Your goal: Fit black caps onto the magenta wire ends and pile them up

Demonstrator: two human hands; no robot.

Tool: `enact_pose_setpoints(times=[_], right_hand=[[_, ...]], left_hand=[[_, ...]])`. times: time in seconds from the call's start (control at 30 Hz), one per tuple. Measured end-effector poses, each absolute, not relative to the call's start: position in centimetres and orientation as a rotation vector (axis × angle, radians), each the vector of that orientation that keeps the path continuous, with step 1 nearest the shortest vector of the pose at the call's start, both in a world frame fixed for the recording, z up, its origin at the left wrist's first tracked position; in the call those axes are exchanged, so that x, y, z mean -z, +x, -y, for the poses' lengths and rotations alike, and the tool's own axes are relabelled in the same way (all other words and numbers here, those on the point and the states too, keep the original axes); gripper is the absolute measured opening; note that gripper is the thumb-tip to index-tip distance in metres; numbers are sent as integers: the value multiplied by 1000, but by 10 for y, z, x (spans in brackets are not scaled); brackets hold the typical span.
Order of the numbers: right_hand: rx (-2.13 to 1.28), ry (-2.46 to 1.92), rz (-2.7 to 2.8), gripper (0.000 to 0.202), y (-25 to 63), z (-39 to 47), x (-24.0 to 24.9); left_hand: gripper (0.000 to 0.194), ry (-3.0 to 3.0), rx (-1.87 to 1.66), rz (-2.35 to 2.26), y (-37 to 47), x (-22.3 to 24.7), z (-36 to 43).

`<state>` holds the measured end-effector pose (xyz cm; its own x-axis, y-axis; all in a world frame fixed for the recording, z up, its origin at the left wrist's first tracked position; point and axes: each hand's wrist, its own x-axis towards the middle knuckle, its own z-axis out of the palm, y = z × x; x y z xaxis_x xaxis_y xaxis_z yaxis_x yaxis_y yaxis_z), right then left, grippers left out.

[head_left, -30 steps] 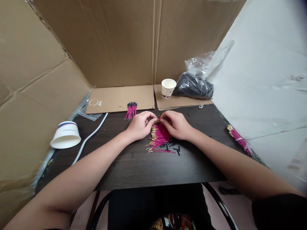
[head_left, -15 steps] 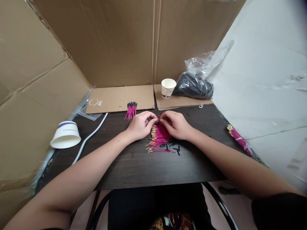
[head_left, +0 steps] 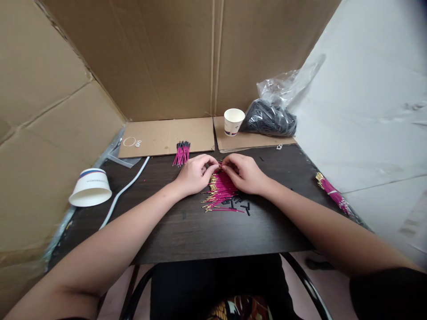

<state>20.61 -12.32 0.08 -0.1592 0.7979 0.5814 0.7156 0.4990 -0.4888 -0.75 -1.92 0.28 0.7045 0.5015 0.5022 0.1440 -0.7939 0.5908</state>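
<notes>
A pile of magenta wires with gold-coloured tips (head_left: 224, 186) lies on the dark table. Over its far end, my left hand (head_left: 199, 173) and my right hand (head_left: 244, 173) meet almost fingertip to fingertip. Both are closed in a pinch on something too small to make out. Short black sleeves (head_left: 247, 207) are scattered at the pile's near right side. Behind my left hand, a small bunch of magenta wires with black ends (head_left: 182, 153) rests partly on the cardboard strip.
A paper cup (head_left: 234, 122) and a plastic bag of black pieces (head_left: 271, 118) stand at the back. Left are a tipped paper bowl (head_left: 91, 187) and a pale cable (head_left: 125, 191). A tied wire bundle (head_left: 333, 192) lies at the right edge.
</notes>
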Motion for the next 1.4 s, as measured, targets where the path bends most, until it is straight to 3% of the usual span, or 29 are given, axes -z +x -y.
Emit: enact_pose_setpoints(times=[0.1, 0.27, 0.5, 0.77, 0.9, 1.0, 1.17, 1.4], right_hand=[[-91, -1238, 1894, 8, 205, 124, -2], [-22, -1249, 1809, 7, 204, 127, -6], [-228, -1251, 1674, 14, 200, 129, -8], [-693, -1168, 1440, 33, 197, 124, -6], [-772, -1160, 1402, 36, 198, 121, -6], [-677, -1249, 1435, 34, 199, 122, -5], [-89, -1301, 1729, 13, 204, 126, -7], [24, -1288, 1905, 6, 208, 126, -5]], left_hand=[[18, 2372, -898, -497, -9, -5, 20], [41, 2304, -870, -541, -11, -7, 22], [23, 2309, -920, -505, -9, -7, 24], [22, 2342, -907, -377, -10, -5, 24], [22, 2342, -911, -358, -9, -5, 24], [24, 2363, -980, -429, -10, -8, 25], [28, 2511, -1118, -987, -15, -20, 20], [23, 2587, -713, -1588, -22, -35, 7]])
